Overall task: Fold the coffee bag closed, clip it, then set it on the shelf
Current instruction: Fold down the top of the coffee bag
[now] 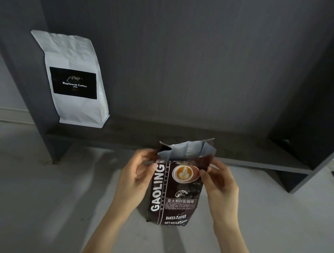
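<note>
Left hand [136, 176] and right hand [217, 184] pinch the open coffee bag [176, 190] at its upper edges. Foil likely soft, crinkly; body weighty. Best held near the mouth.

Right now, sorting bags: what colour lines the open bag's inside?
Silver foil lining, shown in the head view.

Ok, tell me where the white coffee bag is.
Head view, upper left: the white coffee bag stands at the shelf's left end, leaning against its side panel.
</note>
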`<action>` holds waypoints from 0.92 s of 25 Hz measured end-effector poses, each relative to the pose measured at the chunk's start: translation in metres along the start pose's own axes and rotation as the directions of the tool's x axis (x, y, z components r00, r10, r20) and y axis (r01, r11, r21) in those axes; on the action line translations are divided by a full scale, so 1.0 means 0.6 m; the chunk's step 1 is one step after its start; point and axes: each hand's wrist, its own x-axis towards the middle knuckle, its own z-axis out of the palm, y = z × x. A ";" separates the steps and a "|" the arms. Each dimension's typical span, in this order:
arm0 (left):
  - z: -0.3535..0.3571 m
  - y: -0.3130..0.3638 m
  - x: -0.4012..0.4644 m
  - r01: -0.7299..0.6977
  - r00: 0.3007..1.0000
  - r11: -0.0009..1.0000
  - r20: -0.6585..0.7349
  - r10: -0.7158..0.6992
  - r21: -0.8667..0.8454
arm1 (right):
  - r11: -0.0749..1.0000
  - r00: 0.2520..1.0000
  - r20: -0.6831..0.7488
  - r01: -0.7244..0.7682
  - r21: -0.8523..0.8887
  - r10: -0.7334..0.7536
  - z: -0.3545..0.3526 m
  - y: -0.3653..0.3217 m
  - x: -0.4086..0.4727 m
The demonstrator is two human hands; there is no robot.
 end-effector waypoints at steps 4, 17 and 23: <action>-0.004 -0.003 0.002 -0.003 0.999 1.000 -0.037 0.004 0.029 | 0.999 0.999 0.029 0.038 0.037 -0.039 -0.001 -0.001 -0.004; -0.026 -0.008 0.006 0.079 0.995 0.994 0.059 -0.084 0.080 | 0.999 0.984 0.175 0.022 -0.039 -0.015 -0.012 -0.006 -0.004; -0.023 -0.009 -0.004 0.104 0.979 0.994 0.180 -0.100 -0.012 | 0.999 0.951 0.310 -0.002 -0.033 0.012 -0.014 -0.007 -0.009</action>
